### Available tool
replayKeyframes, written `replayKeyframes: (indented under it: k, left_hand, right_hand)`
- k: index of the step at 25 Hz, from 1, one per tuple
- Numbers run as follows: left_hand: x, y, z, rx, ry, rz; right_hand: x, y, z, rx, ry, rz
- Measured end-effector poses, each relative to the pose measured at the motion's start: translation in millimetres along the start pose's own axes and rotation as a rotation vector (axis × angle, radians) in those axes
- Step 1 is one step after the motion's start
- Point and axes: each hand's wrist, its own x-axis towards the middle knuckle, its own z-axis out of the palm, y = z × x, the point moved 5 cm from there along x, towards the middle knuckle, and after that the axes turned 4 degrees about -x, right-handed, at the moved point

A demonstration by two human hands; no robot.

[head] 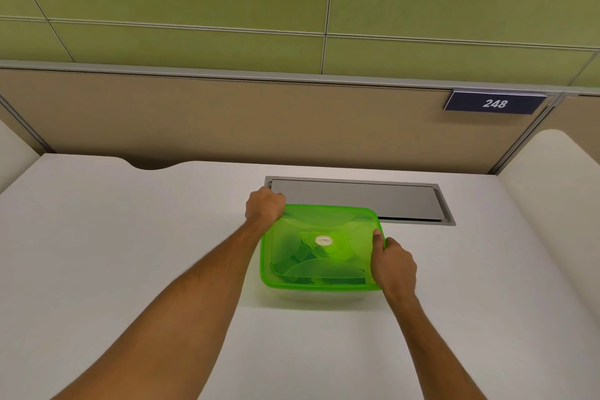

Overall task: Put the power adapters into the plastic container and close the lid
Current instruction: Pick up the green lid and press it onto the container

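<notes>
A green lidded container point(321, 247) sits mid-table point(130, 253) on the white top, just before a grey hatch point(357, 198). The left hand point(264, 206) is fisted on its far-left corner; the right hand point(393, 265) clasps its right edge. Behind rise tan and green partition panels point(227, 120) bearing a "248" sign point(494, 103).

The plastic container point(321, 294) sits flat on the table with its bright green see-through lid point(321, 247) on top. Dark shapes show through the lid; they may be the power adapters point(305, 256), but they are too blurry to tell.
</notes>
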Motion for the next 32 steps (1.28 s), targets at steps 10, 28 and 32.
replayKeyframes:
  k: [10, 28, 32]
  left_hand:
    - [4.6, -3.5, 4.4, -0.017, 0.031, 0.076]
    - [-3.1, -0.2, 2.0, 0.036, 0.081, 0.183]
    - [-12.6, 6.2, -3.6, 0.135, 0.137, 0.244]
  right_hand:
    - [10.0, -3.2, -2.0, -0.134, -0.098, 0.018]
    - [91.7, -50.9, 10.5, 0.057, -0.239, 0.057]
    - [86.9, -51.8, 5.0, 0.051, -0.158, 0.038]
